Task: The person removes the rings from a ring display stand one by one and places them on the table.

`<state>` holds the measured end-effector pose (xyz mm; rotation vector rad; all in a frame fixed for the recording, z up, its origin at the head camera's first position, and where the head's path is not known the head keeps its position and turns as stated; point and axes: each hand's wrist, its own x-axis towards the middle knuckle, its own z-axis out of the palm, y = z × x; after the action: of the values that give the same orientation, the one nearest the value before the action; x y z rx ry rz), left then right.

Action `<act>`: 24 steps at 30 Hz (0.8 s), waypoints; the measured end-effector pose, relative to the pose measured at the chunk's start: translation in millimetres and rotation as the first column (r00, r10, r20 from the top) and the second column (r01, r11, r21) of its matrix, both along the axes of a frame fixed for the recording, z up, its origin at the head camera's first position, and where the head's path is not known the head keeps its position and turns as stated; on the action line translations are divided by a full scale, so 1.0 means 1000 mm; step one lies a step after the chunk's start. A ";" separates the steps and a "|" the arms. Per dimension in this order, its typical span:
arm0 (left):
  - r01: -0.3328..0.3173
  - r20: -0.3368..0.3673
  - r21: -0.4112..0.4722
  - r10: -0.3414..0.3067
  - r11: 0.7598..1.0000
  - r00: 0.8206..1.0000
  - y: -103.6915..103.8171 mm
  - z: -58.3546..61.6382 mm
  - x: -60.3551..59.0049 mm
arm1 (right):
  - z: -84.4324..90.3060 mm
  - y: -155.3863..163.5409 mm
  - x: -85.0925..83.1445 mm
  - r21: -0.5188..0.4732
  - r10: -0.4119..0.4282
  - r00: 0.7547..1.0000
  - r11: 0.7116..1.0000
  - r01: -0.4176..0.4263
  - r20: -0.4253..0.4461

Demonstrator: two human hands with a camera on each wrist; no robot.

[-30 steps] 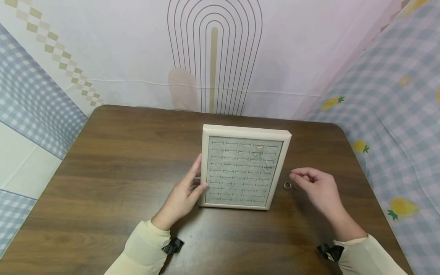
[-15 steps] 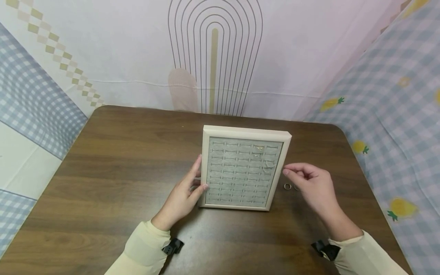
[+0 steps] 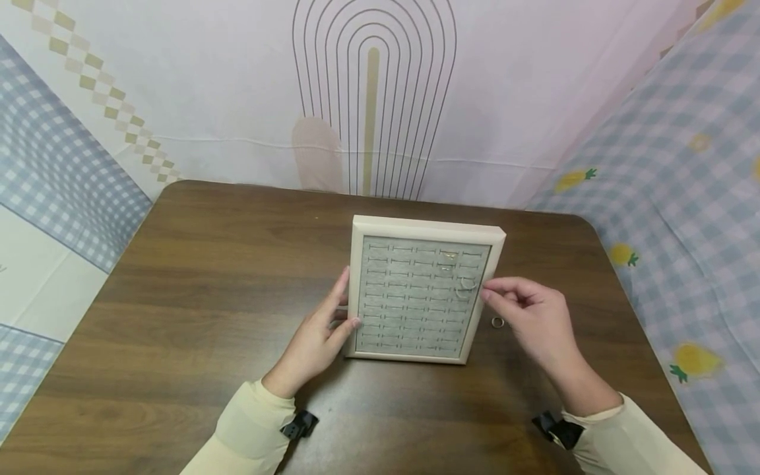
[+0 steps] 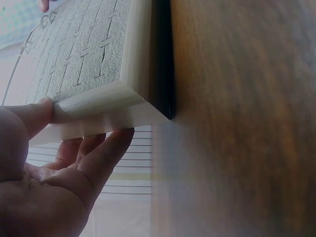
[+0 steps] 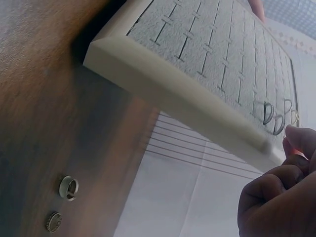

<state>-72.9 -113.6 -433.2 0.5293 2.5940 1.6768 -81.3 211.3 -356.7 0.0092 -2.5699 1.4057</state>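
Plainly, the right hand [image 3: 534,316] had its fingers curled together at the right rim of the ring tray [image 3: 482,310], the tips pinched close; whether a ring sat between them I could not tell. The left hand [image 3: 317,333] lay relaxed and straight-fingered against the tray's left rim, thumb on top of the frame, fingers along its side wall.

The tray stood near the middle of the table [image 3: 208,297], slightly toward its far edge. Two loose rings [image 5: 63,200] lay on the wood just off the tray's right side, near the table's right edge; the head view showed only the gold ring [image 3: 497,322], the other being hidden by the right hand.

As a judgement: a small smooth metal band could slip from a fingertip pinch, bounce off the hard frame and roll on the slick wood-grain surface. The slots looked narrow, so a tilted ring might sit on top of the felt. A sleeve could also sweep the loose rings off.

The tray was a cream, square-edged frame around grey, velvety padding cut in rows of short slits; a few thin rings [image 5: 274,118] stood upright in slots near its far right corner
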 end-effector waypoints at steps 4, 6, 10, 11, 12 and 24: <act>-0.002 -0.008 -0.004 0.002 1.000 1.000 0.000 0.000 0.000 | 0.003 -0.007 0.000 -0.019 0.043 0.999 0.999 -0.044 -0.017; 0.001 -0.004 -0.002 -0.001 1.000 1.000 0.000 0.000 0.000 | 0.004 -0.010 0.000 -0.031 0.063 0.998 0.998 -0.063 -0.019; 0.005 -0.001 -0.001 -0.005 1.000 1.000 0.000 0.001 0.000 | 0.005 -0.015 -0.002 -0.002 0.089 0.996 0.996 -0.089 -0.019; 0.005 0.000 -0.001 -0.005 1.000 1.000 0.000 0.001 0.000 | 0.005 -0.016 -0.003 0.015 0.093 0.996 0.996 -0.092 -0.017; 0.005 -0.002 -0.002 -0.005 1.000 1.000 0.001 0.001 -0.001 | 0.005 -0.017 -0.003 0.034 0.096 0.995 0.995 -0.095 -0.016; -0.004 0.004 -0.010 0.004 1.000 1.000 0.001 0.001 0.000 | 0.003 -0.021 -0.006 0.103 0.081 0.996 0.992 -0.078 -0.022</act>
<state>-72.4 -112.5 -432.0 0.5201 2.6010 1.6634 -87.3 190.8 -353.9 0.1467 -2.6433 1.2901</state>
